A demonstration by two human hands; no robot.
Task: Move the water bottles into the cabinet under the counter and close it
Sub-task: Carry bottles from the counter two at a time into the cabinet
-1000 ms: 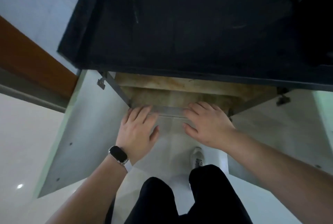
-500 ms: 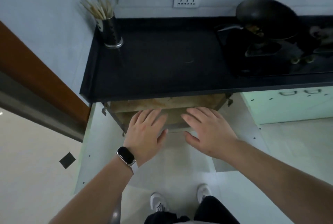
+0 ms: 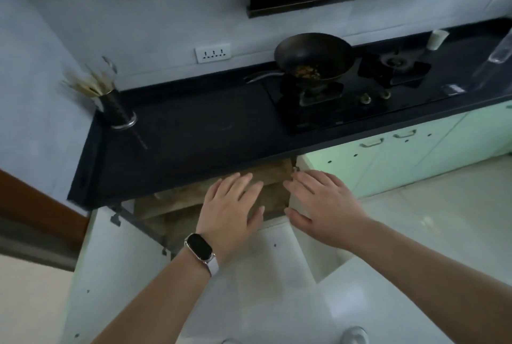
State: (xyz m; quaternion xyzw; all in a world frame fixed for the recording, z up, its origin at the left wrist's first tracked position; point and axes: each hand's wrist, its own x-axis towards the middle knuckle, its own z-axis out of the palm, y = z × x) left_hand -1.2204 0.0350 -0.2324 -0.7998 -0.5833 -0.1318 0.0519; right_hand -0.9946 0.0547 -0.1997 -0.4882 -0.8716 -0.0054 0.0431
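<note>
The cabinet (image 3: 177, 205) under the black counter (image 3: 194, 136) stands open and shows a brownish inside. No water bottle can be made out inside it. The left door (image 3: 110, 274) is swung out toward me, and the right door (image 3: 313, 255) is swung out too. My left hand (image 3: 230, 210), with a watch on its wrist, is spread flat in front of the opening and holds nothing. My right hand (image 3: 321, 205) is spread beside it near the right door's top edge, also holding nothing.
A wok (image 3: 313, 58) sits on the gas hob (image 3: 332, 99) at the right. A utensil holder (image 3: 116, 105) stands at the counter's left corner. A blurred clear container (image 3: 498, 52) is at the far right edge. Pale green cabinet doors (image 3: 388, 160) continue rightward.
The view has lifted from the cabinet's inside to the counter, hob and wall. Both hands stay spread before the opening and have drawn slightly apart.
</note>
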